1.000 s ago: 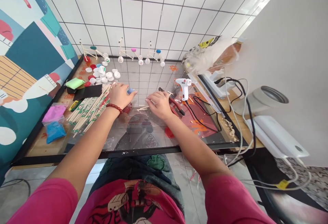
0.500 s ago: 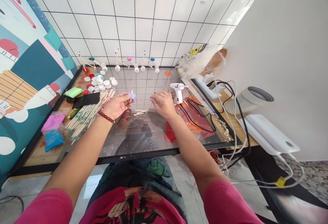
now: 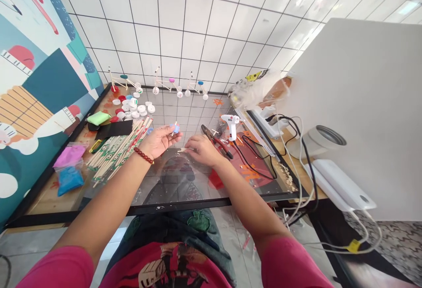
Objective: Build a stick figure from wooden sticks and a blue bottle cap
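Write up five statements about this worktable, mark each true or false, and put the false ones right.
1. The left hand holds a small blue piece. True.
2. Both wrists are bare. False: the left one wears a red bead bracelet.
3. The pliers lie nearer the right hand than the glue gun does. True.
4. Three small models of sticks and round caps stand along the far edge. True.
5. The right hand grips the glue gun. False: that hand is at the short sticks.

Light: bright, even. Glare: tiled wall (image 3: 184,28), upper right. Reflections: dark, glossy tabletop (image 3: 148,187). Distortion: wide-angle, sleeves (image 3: 62,266) stretched toward lower corners. Blur: plastic bag (image 3: 255,94).
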Tool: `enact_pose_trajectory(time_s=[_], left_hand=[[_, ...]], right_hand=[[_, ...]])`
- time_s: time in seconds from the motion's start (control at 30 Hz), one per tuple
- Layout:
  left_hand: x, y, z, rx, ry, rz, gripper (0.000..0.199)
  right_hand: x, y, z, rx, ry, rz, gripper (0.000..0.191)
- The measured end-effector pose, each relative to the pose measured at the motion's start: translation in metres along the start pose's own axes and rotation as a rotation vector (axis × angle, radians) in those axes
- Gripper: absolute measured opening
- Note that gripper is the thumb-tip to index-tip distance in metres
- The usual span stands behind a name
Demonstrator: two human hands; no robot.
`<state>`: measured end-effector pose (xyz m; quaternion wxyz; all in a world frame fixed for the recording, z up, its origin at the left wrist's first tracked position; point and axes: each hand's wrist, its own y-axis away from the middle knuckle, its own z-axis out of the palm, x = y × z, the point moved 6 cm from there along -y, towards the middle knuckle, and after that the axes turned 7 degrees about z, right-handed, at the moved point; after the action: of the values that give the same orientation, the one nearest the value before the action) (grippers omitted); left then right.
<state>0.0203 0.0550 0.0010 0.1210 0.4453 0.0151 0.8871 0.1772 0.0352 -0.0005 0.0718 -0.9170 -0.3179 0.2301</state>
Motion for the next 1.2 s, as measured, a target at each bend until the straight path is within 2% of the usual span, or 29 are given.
enact_pose_trajectory(time_s=[0.07, 0.13, 0.23, 0.3, 0.33, 0.4, 0.47, 0.6, 0.73, 0.83, 0.93, 1.03, 1.2], left_hand=[[0.003, -0.002, -0.004, 0.023, -0.04, 0.044, 0.02], [0.01, -0.003, -0.011, 0.068, -0.235, 0.138, 0.031], [0.03, 0.0, -0.017, 0.172, -0.884, 0.411, 0.044], [0.04, 0.004, -0.011, 0.2, -1.365, 0.584, 0.044], [0.041, 0.006, -0.008, 0.195, -1.556, 0.627, 0.042], [0.038, 0.006, -0.006, 0.161, -1.809, 0.625, 0.038], [0.034, 0.005, -0.005, 0.122, -1.93, 0.574, 0.036], [0.03, 0.006, -0.003, 0.069, -2.004, 0.551, 0.031], [0.03, 0.004, -0.005, 0.028, -1.983, 0.563, 0.027], [0.032, 0.003, -0.008, 0.046, -1.903, 0.595, 0.03], [0.036, 0.003, -0.008, 0.073, -1.845, 0.622, 0.035], [0.038, 0.004, -0.007, 0.096, -1.803, 0.638, 0.036], [0.04, 0.005, -0.01, 0.157, -1.668, 0.609, 0.048]], right_hand=[[0.001, 0.0, -0.002, 0.011, -0.028, 0.021, 0.009], [0.001, 0.0, -0.002, 0.02, -0.044, 0.025, 0.01], [0.001, -0.001, -0.005, 0.059, -0.051, 0.022, 0.014], [0.005, -0.001, -0.012, 0.115, -0.038, 0.041, 0.014], [0.008, 0.0, -0.018, 0.152, -0.024, 0.063, 0.013], [0.02, 0.004, -0.032, 0.248, 0.014, 0.146, 0.016], [0.035, 0.01, -0.049, 0.363, 0.055, 0.267, 0.02], [0.065, 0.029, -0.077, 0.568, 0.108, 0.478, 0.025], [0.091, 0.048, -0.093, 0.671, 0.104, 0.734, 0.032], [0.103, 0.06, -0.1, 0.668, 0.09, 0.922, 0.032], [0.113, 0.067, -0.102, 0.581, 0.103, 1.063, 0.031], [0.119, 0.07, -0.1, 0.536, 0.118, 1.104, 0.027], [0.118, 0.065, -0.097, 0.525, 0.166, 1.06, 0.025]])
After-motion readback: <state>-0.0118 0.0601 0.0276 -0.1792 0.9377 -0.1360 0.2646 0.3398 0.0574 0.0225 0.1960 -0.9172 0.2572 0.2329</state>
